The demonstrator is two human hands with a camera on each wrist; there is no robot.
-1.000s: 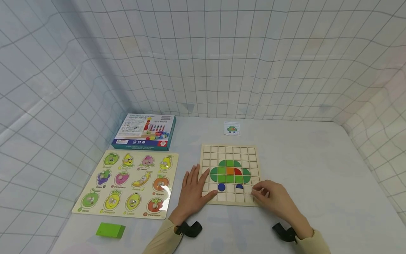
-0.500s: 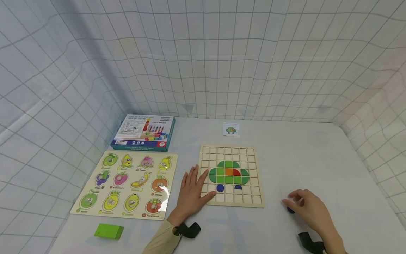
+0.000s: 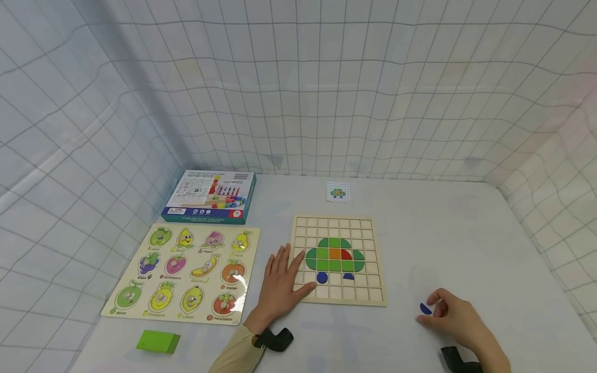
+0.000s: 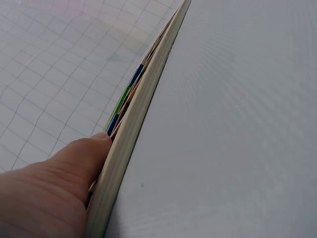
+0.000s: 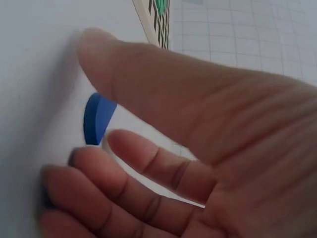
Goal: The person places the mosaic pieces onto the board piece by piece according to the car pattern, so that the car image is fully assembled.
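My left hand (image 3: 281, 287) lies spread over the left edge of the wooden grid board (image 3: 380, 285); in the left wrist view its thumb (image 4: 81, 158) rests against the board's edge. Green, orange and red pieces form a rounded shape on the grid. Below that shape sit a blue disc (image 3: 322, 278) and a blue half-circle piece (image 3: 348, 276). To the board's right, another blue half-circle piece (image 3: 425, 309) lies on the table. Around it stands my right hand (image 3: 459, 318), thumb and forefinger apart; the right wrist view shows this blue half-circle (image 5: 99, 119) between them, seemingly not gripped.
A fruit puzzle board (image 3: 249, 264) lies at the left, with a boxed toy set (image 3: 210, 197) behind it. In front of it is a green block (image 3: 158, 342). A small pattern card (image 3: 338, 192) lies beyond the grid board. Grid-patterned cloth walls enclose the table.
My right hand has moved from the grid board's right edge out to the table at the right, where the blue half-circle now shows beside its fingertips. The left hand stays on the board.
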